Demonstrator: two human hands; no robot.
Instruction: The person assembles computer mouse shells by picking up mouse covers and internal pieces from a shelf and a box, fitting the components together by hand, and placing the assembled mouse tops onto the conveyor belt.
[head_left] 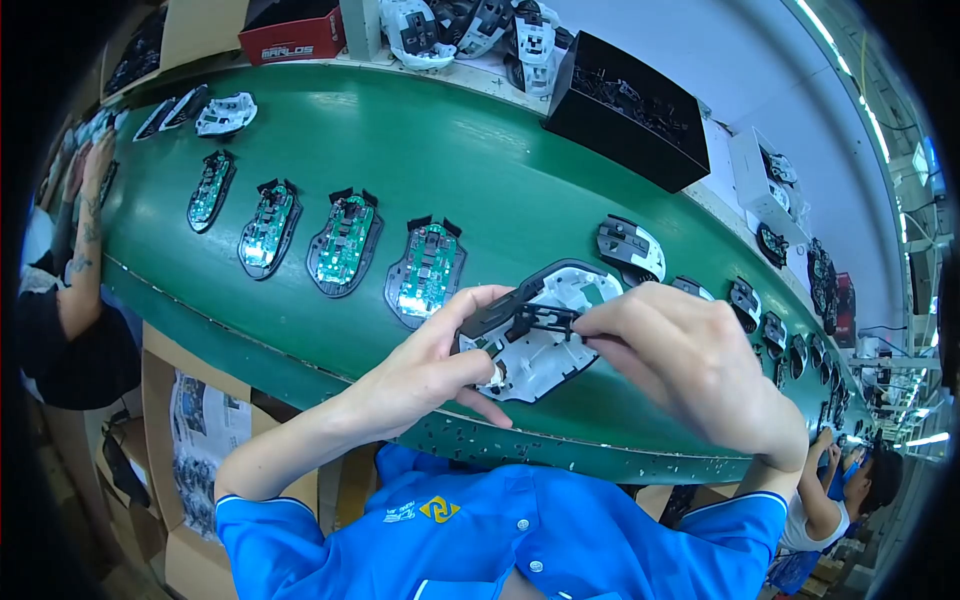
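Note:
My left hand [452,362] is closed around one end of a computer mouse shell [535,368], black outside with a white inner side turned up. Against that inner side lies a small black plastic part [545,318], pinched at its right end by the fingertips of my right hand [668,345]. Left of the shell, mouse bases with green circuit boards [425,272] lie in a row on the green table [440,140]. Just beyond my right hand sits a black and white mouse [632,248]. My right fingers partly cover the black part's end.
A black box [635,110] of small black parts stands at the back, beside white shells [533,45]. More mice [745,303] line the table to the right. A white shell [227,114] lies far left. Other people work at the left [75,310] and right [825,500].

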